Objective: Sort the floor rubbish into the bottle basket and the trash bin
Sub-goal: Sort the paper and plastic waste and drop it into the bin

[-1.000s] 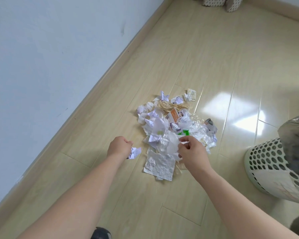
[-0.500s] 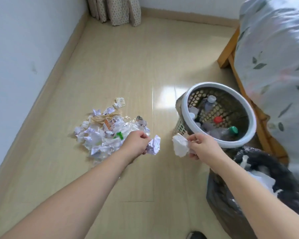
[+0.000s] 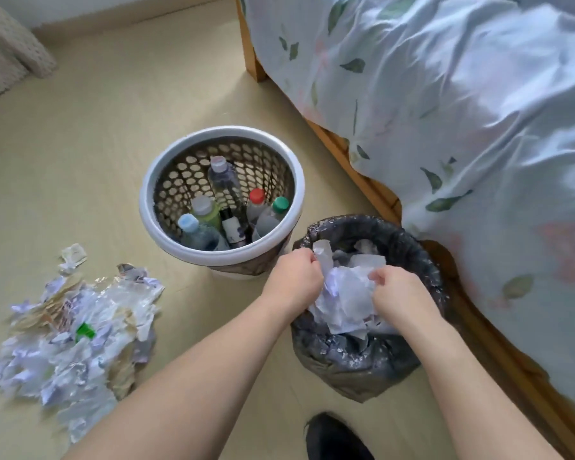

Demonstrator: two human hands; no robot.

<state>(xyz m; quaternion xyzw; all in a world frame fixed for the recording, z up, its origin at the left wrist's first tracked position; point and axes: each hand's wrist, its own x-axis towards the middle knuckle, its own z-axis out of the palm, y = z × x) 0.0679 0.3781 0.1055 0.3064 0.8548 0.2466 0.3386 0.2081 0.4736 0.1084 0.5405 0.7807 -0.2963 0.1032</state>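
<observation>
Both hands hover over the black-lined trash bin (image 3: 362,356): left hand (image 3: 294,282) curled, pinching crumpled paper (image 3: 322,252); right hand (image 3: 400,293) curled, its hold unclear. Bottles (image 3: 224,180) stand cap-up in the bottle basket (image 3: 166,240) just beside, on pale wooden floor (image 3: 97,127) by a bed (image 3: 445,111); the rubbish pile (image 3: 73,327) lies to the left.

Two bare hands, left hand (image 3: 294,277) and right hand (image 3: 399,292), reach over a black-lined trash bin (image 3: 356,356) of crumpled paper (image 3: 346,293), beside a white bottle basket (image 3: 166,180).
</observation>
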